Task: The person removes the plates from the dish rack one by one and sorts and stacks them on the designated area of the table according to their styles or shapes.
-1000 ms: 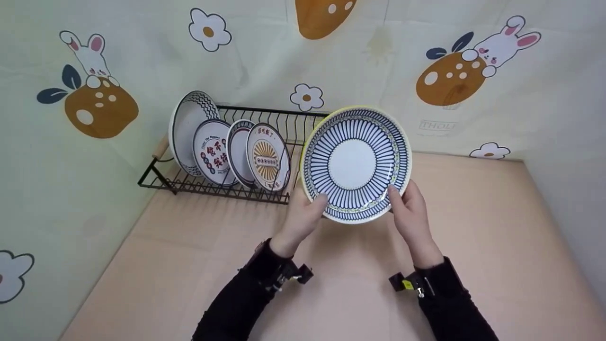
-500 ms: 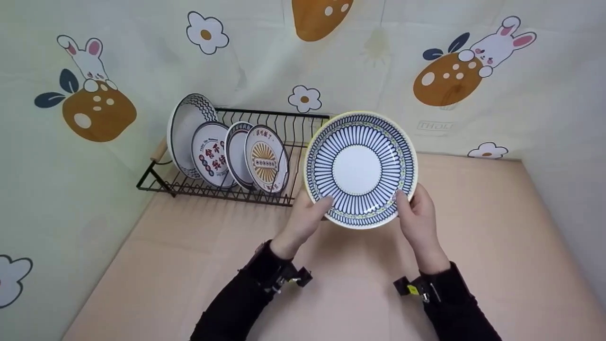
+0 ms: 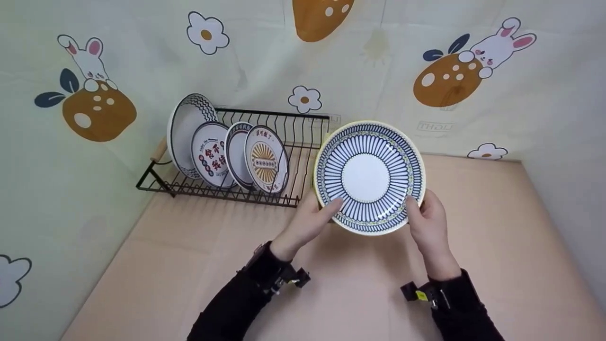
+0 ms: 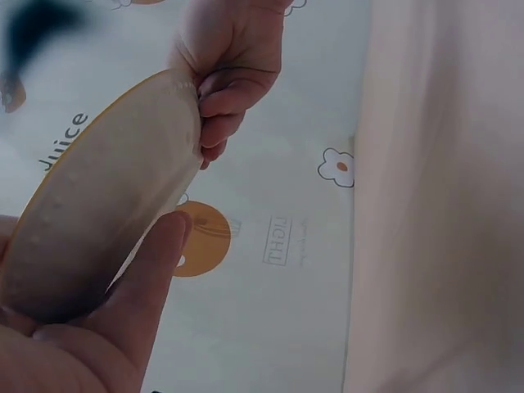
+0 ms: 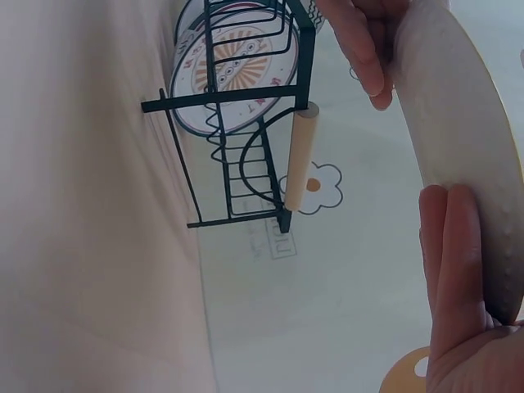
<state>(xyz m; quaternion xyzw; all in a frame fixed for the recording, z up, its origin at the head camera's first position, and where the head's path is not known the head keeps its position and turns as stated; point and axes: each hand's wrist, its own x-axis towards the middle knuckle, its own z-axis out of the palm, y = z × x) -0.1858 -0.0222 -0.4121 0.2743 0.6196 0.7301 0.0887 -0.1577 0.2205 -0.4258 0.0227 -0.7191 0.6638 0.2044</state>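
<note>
"So, far left first; what's there?"

"Black rack (image 3: 161,179) on the desk (image 3: 497,237), wooden handle (image 3: 159,150) at its left end; then big bowl (image 3: 182,142), red-lettered plate (image 3: 215,156), dark-banded dish (image 3: 238,155), sunburst plate (image 3: 266,158); all propped on edge."

"Left hand?"

"Left hand (image 3: 310,220) pinches the blue-patterned plate (image 3: 366,177) by its lower left rim; thumb in front, fingers behind."

"Plate's where, exactly?"

"Held up over the desk, face tilted toward the head camera; it overlaps the rack's right end in the head view, but right wrist view shows a gap; so, not in the rack."

"Right hand?"

"Right hand (image 3: 428,225) mirrors it on the lower right rim; thumb in front, fingers on the underside."

"Step?"

"My call: two-handed hold or carry beside the rack."

"Next move?"

"Can't tell which way; the rack would call for turning it edge-on and lining up with the wires, missing the sunburst plate; the desk, for levelling and lowering; either way, both hands together, release only once it's supported."
</note>
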